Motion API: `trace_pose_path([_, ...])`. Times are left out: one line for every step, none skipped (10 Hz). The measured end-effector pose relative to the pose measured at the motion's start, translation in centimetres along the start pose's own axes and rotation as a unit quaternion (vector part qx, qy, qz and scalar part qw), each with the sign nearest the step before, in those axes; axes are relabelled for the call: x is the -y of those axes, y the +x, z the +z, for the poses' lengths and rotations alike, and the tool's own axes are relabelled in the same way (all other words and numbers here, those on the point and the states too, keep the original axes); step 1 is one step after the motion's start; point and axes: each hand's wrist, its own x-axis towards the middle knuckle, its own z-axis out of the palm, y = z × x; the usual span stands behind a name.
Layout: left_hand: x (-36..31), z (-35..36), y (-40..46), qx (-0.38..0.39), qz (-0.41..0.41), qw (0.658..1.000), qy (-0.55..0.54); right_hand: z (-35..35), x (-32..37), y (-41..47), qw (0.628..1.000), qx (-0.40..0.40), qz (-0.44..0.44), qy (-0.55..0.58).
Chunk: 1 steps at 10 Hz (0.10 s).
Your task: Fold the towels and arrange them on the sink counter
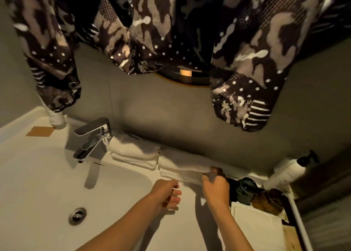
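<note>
Two folded white towels lie along the back edge of the counter [47, 174], against the wall. The left towel [133, 152] is a neat stack just beside the tap [91, 138], touching its base side. The right towel [182, 164] sits just right of it, their ends meeting, and stretches toward the right end of the counter.

The right hand [215, 187] grips the near right corner of the right towel, fingers curled round the cloth, thumb on top. The left hand [167, 192] hovers at the towel's front edge, just left of the right hand, over the rim of the basin [57, 193]; its fingers are curled and I cannot tell whether they hold any cloth.

The basin fills the left and middle of the counter, with the drain [77, 216] near its front. A bottle [57, 120] stands at the back left corner, next to a small tan square [40, 131]. At the right end stand a dark mug [246, 189], an amber ribbed glass [269, 201] just right of it, and a white pump bottle [286, 170] at the back right corner. A white cloth [254, 226] lies in front of the mug and glass. Patterned dark fabric [171, 22] hangs above.
</note>
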Motion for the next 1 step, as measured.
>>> trace_pose_path([-1.27, 0.77, -4.6, -0.055, 0.071, 0.993, 0.078, -1.93, 1.25, -2.24, 0.996, 0.046, -0.012, 0.077])
